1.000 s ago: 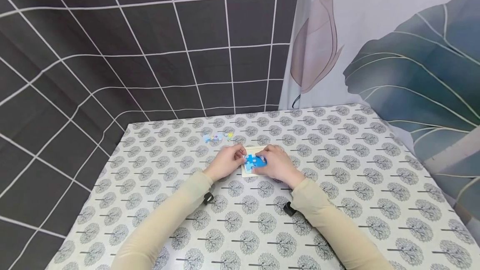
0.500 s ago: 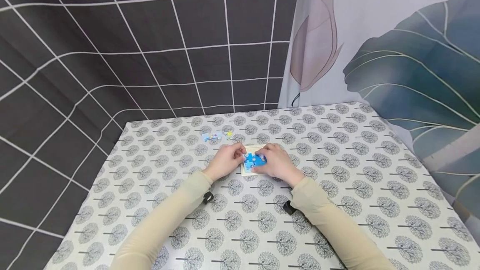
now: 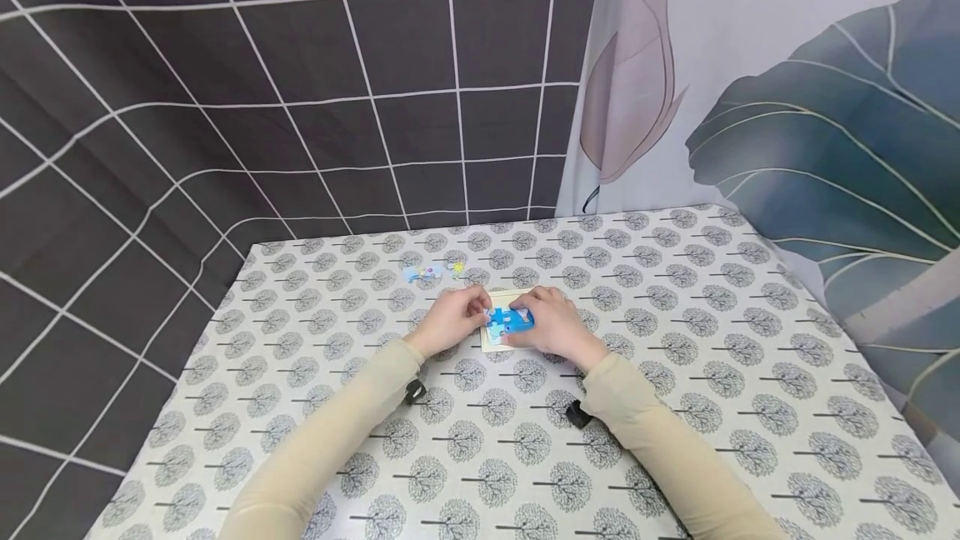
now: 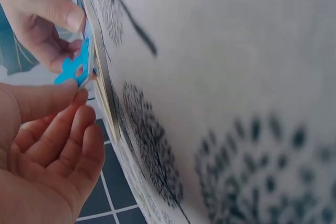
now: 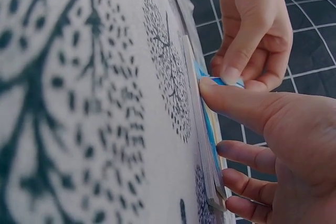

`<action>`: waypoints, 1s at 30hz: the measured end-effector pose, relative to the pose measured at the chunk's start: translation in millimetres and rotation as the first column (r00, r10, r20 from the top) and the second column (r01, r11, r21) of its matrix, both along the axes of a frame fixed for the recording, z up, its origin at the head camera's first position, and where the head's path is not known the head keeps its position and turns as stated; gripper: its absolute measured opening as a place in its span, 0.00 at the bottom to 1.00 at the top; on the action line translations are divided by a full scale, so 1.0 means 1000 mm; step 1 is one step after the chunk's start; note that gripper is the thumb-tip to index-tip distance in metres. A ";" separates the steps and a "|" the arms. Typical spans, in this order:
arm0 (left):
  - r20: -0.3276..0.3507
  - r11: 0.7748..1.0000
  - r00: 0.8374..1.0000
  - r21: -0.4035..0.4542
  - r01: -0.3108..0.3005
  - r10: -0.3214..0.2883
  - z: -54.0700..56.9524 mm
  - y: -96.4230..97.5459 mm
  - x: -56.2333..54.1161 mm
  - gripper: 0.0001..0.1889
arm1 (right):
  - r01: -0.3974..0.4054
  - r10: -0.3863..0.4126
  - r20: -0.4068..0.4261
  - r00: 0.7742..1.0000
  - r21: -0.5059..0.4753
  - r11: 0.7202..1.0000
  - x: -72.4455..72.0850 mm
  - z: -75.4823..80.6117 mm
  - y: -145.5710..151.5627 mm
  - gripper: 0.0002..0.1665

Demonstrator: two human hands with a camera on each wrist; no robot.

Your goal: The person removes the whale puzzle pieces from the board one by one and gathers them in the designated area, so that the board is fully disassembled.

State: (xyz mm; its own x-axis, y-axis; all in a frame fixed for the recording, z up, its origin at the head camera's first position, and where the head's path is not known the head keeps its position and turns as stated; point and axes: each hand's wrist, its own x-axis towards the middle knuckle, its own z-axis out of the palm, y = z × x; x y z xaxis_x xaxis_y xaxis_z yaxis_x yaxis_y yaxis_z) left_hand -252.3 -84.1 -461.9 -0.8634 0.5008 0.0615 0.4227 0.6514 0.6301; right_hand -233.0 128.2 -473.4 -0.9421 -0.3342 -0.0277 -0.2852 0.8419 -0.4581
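Note:
My left hand [image 3: 452,321] is at the left side of a small jigsaw puzzle, its thumb and index finger pinching a bright blue puzzle piece [image 4: 79,65]. Blue joined pieces [image 3: 516,322] lie in a pale wooden puzzle board [image 3: 491,348], with a light-blue piece at the near left corner. Across the board's right part, my right hand [image 3: 557,325] holds it, thumb toward the near side and fingers toward the far side. In the right wrist view the right thumb [image 5: 215,92] lies close by the pinched piece. The right palm hides the board's right end.
Several loose puzzle pieces [image 3: 427,272], light blue with small pictures, and one with a yellow sun shape [image 3: 457,267] lie behind the left hand. A tree-print cloth [image 3: 480,457] covers the table. A dark grid curtain [image 3: 390,132] and a floral curtain [image 3: 750,107] stand behind.
Both hands stay at the board, with only tiny shifts of the fingers and pieces. The head view tilts slightly.

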 end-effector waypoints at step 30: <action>0.069 1.000 0.997 -0.006 -0.018 0.019 -0.002 0.002 -0.007 0.07 | 0.040 -0.038 0.060 0.997 -0.029 0.999 -0.003 0.000 -0.004 0.45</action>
State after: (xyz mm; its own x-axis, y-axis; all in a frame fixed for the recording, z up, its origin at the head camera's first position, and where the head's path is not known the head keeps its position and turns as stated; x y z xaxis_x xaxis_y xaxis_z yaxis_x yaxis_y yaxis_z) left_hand -259.0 -81.9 -463.6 -0.8746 0.4849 -0.0008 0.3664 0.6619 0.6540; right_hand -235.7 124.7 -473.8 -0.9513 -0.2990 -0.0745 -0.2242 0.8375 -0.4983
